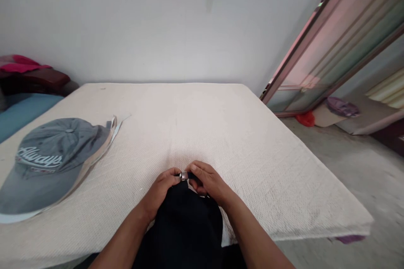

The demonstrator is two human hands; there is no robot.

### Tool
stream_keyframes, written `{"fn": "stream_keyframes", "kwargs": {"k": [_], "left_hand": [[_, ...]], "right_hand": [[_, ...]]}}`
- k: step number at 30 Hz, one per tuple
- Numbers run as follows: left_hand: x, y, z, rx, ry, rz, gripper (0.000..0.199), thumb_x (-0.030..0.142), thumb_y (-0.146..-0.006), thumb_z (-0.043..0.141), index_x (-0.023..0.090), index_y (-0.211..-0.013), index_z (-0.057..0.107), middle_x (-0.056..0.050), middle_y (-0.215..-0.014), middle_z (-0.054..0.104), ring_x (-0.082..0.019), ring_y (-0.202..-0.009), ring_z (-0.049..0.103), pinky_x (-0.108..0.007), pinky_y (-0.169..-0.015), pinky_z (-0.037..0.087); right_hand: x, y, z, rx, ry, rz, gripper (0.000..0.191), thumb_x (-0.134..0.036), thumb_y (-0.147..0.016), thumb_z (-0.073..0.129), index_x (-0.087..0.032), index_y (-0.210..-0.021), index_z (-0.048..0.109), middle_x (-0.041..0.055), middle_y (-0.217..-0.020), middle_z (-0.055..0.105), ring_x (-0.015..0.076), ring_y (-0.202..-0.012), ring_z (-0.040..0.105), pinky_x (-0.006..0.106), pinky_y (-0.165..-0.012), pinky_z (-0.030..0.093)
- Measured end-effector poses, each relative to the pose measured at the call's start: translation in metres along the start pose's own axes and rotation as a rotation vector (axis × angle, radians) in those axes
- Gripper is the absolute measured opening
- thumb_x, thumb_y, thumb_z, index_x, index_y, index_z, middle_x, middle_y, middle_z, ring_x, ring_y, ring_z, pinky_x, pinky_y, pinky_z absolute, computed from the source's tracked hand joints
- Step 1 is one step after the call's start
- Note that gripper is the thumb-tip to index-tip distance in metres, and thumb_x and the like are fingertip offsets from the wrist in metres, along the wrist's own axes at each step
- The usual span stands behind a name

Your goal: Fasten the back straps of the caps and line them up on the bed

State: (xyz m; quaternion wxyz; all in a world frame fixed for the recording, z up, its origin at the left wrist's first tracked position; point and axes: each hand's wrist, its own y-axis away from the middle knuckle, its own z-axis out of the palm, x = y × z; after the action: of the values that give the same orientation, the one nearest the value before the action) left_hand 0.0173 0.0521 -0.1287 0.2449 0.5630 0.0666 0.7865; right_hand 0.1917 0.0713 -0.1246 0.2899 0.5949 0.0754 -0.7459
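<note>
A dark navy cap [189,222] lies at the table's near edge, its back strap turned away from me. A small metal buckle [184,175] on the strap sits between my two hands. My left hand [162,189] pinches the strap just left of the buckle. To the buckle's right, my right hand [206,180] is closed on the dark strap [191,175], thumb on top. On the left side of the table rests a grey cap [59,155] with white "Always" lettering, stacked on other lighter caps whose edges [107,147] show beneath.
A cream textured cloth [189,122] covers the table, which meets a white wall [142,33] at the back. Dark red furniture with pink cloth [25,65] stands at the far left. A framed glass door [303,71] and concrete floor [362,168] are at right.
</note>
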Motion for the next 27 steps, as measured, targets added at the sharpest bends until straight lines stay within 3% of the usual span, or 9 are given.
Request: {"fn": "stream_keyframes", "kwargs": {"k": [3,9,15,22,27], "left_hand": [[0.0,0.001,0.001,0.016,0.064,0.042,0.011,0.025,-0.078,0.055,0.017,-0.076,0.063,0.001,-0.067,0.059,-0.014,-0.065,0.053,-0.024,-0.066,0.04],[0.002,0.002,-0.004,0.008,0.155,0.043,0.009,0.023,-0.077,0.058,0.017,-0.08,0.063,0.001,-0.067,0.059,-0.013,-0.063,0.053,-0.024,-0.064,0.04],[0.001,0.003,-0.003,0.043,0.162,-0.042,0.011,0.023,-0.072,0.068,0.016,-0.077,0.061,0.001,-0.065,0.06,-0.009,-0.055,0.052,-0.02,-0.056,0.038],[-0.002,0.004,-0.003,-0.058,0.084,-0.054,0.016,0.022,-0.071,0.07,0.015,-0.065,0.057,0.004,-0.055,0.052,-0.007,-0.048,0.044,-0.018,-0.049,0.031],[0.0,0.004,-0.003,-0.052,0.103,-0.081,0.008,0.018,-0.069,0.07,0.016,-0.073,0.064,0.002,-0.06,0.058,-0.008,-0.052,0.05,-0.02,-0.054,0.036]], "right_hand": [[0.0,0.0,-0.001,0.043,0.021,0.018,0.026,-0.041,-0.09,0.046,-0.017,-0.08,0.054,-0.0036,-0.059,0.047,0.0065,-0.047,0.037,0.021,-0.043,0.022],[-0.001,0.005,-0.009,-0.022,-0.04,0.026,0.025,-0.035,-0.088,0.05,-0.015,-0.074,0.054,-0.0014,-0.062,0.051,0.0062,-0.049,0.041,0.022,-0.05,0.028],[0.004,0.003,-0.013,-0.062,-0.119,0.022,0.019,-0.03,-0.079,0.064,-0.014,-0.073,0.057,-0.0039,-0.057,0.048,0.004,-0.046,0.036,0.02,-0.046,0.021],[0.003,0.002,-0.003,-0.141,-0.248,0.031,0.031,-0.03,-0.074,0.07,-0.02,-0.099,0.056,-0.0081,-0.058,0.043,0.0029,-0.042,0.031,0.018,-0.04,0.019],[0.001,0.001,-0.002,-0.17,-0.225,0.029,0.028,-0.03,-0.076,0.07,-0.019,-0.098,0.057,-0.0078,-0.059,0.042,0.0027,-0.042,0.032,0.018,-0.039,0.019]]}}
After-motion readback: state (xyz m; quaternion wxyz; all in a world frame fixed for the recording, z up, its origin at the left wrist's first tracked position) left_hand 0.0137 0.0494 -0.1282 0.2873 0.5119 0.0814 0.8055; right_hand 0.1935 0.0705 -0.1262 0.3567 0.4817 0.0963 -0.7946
